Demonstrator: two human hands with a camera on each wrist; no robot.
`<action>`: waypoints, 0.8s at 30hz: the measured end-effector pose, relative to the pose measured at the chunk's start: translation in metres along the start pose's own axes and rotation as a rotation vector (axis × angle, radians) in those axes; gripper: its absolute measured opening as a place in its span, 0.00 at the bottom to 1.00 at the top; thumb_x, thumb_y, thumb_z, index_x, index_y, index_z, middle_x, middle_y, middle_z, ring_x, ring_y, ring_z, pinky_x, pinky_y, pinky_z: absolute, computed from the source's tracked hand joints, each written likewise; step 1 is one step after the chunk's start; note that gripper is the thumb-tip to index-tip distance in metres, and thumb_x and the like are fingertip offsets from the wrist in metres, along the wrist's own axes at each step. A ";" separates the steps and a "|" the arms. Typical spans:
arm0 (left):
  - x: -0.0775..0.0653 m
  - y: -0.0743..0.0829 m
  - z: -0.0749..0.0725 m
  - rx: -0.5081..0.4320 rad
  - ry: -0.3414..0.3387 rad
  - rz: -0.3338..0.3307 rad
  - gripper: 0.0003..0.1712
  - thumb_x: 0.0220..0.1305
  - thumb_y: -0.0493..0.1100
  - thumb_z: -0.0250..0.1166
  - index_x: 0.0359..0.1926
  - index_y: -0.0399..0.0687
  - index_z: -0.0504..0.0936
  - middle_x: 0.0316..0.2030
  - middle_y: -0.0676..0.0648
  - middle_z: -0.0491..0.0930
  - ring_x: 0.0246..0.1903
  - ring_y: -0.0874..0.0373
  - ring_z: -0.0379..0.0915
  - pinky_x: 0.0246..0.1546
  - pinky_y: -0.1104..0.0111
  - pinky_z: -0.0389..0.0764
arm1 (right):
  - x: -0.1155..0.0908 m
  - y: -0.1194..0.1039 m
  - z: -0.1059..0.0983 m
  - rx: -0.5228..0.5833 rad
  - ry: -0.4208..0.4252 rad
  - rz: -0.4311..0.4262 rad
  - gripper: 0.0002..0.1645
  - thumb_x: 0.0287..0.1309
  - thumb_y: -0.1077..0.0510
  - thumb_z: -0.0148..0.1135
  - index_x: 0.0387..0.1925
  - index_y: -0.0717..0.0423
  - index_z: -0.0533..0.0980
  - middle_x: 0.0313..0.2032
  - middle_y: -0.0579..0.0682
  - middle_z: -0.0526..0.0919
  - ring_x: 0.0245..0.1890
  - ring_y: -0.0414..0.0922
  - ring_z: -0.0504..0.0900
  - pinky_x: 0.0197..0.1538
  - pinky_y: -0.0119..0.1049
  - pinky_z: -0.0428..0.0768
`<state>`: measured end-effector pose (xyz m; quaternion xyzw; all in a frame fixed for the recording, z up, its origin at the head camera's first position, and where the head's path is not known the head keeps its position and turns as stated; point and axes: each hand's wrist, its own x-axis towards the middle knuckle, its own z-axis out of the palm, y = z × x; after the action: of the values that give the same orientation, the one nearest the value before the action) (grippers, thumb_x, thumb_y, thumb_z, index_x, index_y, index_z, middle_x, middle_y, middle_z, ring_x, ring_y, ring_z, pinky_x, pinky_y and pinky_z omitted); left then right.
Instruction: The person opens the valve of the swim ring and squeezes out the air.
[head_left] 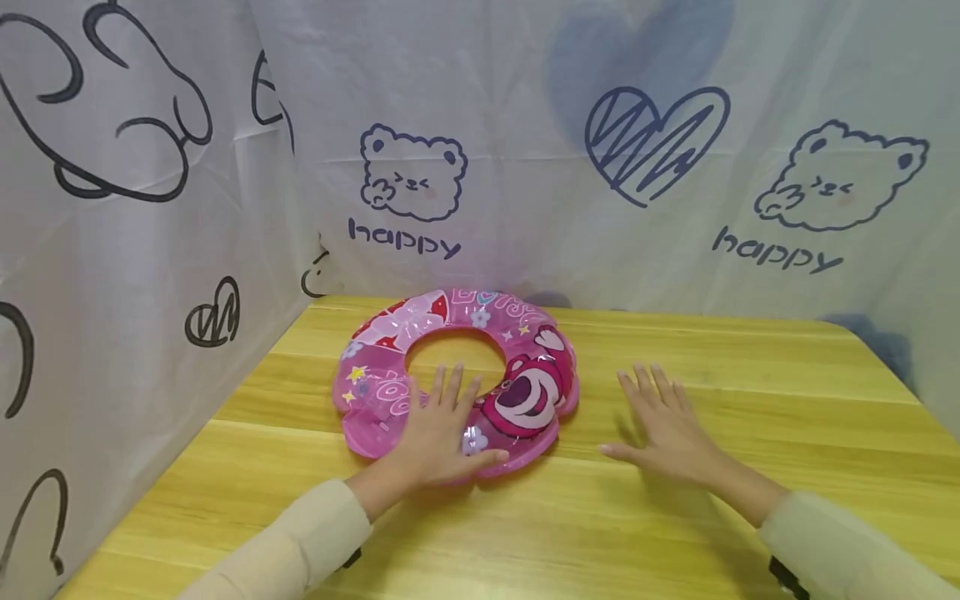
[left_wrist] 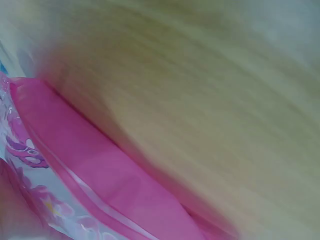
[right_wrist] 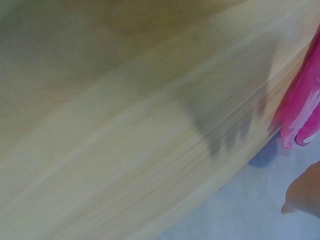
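Note:
A pink inflatable swim ring (head_left: 375, 333) with a cartoon bear, flowers and stars lies on the wooden table, left of centre in the head view. Spread over its near side is my left hand (head_left: 438, 437), fingers straight and pointing toward the hole. My right hand (head_left: 663, 429) hovers above the table to the right of the ring, fingers spread, holding nothing. The ring's pink side (left_wrist: 100, 155) runs across the lower left of the left wrist view. At the right edge of the right wrist view, part of the ring (right_wrist: 302, 100) shows above a bit of my hand (right_wrist: 305, 192).
The yellow wood-grain table (head_left: 750, 383) reaches back to a white cloth (head_left: 525, 208) printed with hearts, bear faces and "happy". Another printed cloth (head_left: 135, 250) hangs along the left side. My right hand casts a shadow (right_wrist: 225, 115) on the tabletop.

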<state>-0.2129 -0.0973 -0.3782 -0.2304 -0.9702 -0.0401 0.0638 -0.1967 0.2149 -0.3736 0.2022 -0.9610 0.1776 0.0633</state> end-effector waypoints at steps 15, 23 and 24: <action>-0.006 -0.005 0.003 0.001 -0.043 0.022 0.56 0.52 0.78 0.48 0.72 0.48 0.49 0.72 0.38 0.47 0.71 0.38 0.37 0.64 0.35 0.34 | 0.040 -0.014 0.010 0.048 -0.054 -0.099 0.59 0.52 0.35 0.60 0.72 0.60 0.43 0.73 0.61 0.41 0.72 0.60 0.37 0.70 0.61 0.36; -0.008 -0.006 0.006 -0.018 -0.050 0.057 0.54 0.54 0.76 0.49 0.71 0.46 0.52 0.71 0.36 0.49 0.70 0.36 0.40 0.64 0.34 0.37 | 0.057 -0.029 0.018 0.074 -0.096 -0.125 0.58 0.51 0.34 0.60 0.72 0.59 0.45 0.72 0.59 0.45 0.73 0.59 0.38 0.70 0.60 0.35; -0.009 -0.006 0.007 -0.023 -0.055 0.063 0.54 0.54 0.76 0.49 0.71 0.46 0.52 0.71 0.36 0.49 0.70 0.36 0.40 0.64 0.35 0.37 | 0.057 -0.031 0.019 0.075 -0.099 -0.128 0.58 0.50 0.34 0.60 0.72 0.58 0.45 0.72 0.59 0.45 0.73 0.59 0.38 0.70 0.60 0.35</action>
<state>-0.2086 -0.1058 -0.3863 -0.2624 -0.9633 -0.0432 0.0358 -0.2372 0.1605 -0.3699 0.2739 -0.9408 0.1988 0.0194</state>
